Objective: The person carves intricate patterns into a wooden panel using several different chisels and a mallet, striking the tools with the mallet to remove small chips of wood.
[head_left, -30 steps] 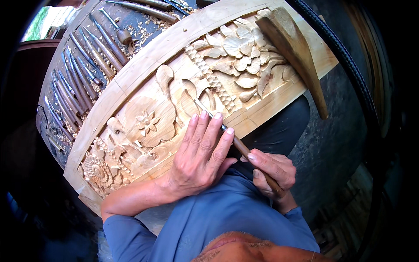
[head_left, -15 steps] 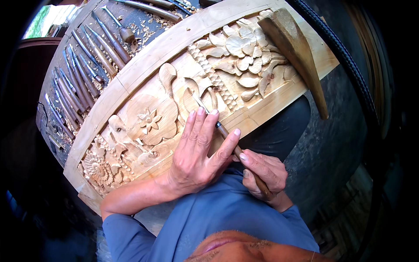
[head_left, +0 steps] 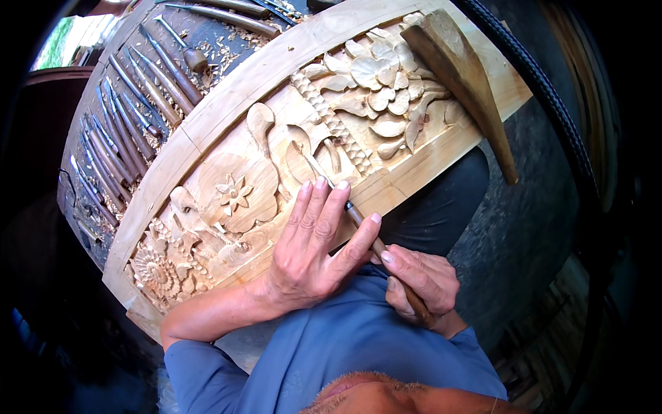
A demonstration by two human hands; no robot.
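A pale carved wooden panel (head_left: 221,172), with flowers, leaves and a patterned band, lies across my lap. My right hand (head_left: 424,283) is closed round the brown handle of a chisel (head_left: 362,228); its thin blade rests in the carving near a curved leaf, left of the band. Fingers outstretched, my left hand (head_left: 317,248) lies over the panel's near edge, fingertips against the blade, index finger beside the handle. A long tapered wooden mallet (head_left: 465,76) lies on the panel's right end.
Behind the panel, many chisels and gouges (head_left: 124,138) lie in rows on a dark worktop (head_left: 83,214) scattered with wood shavings (head_left: 224,52). A thick dark braided hose or cable (head_left: 548,90) runs down the right side. Timber pieces (head_left: 572,41) stand beyond it.
The chisel and my right hand shifted up and left, then slightly back down and right. My left index finger is spread a little farther from the others than a second ago.
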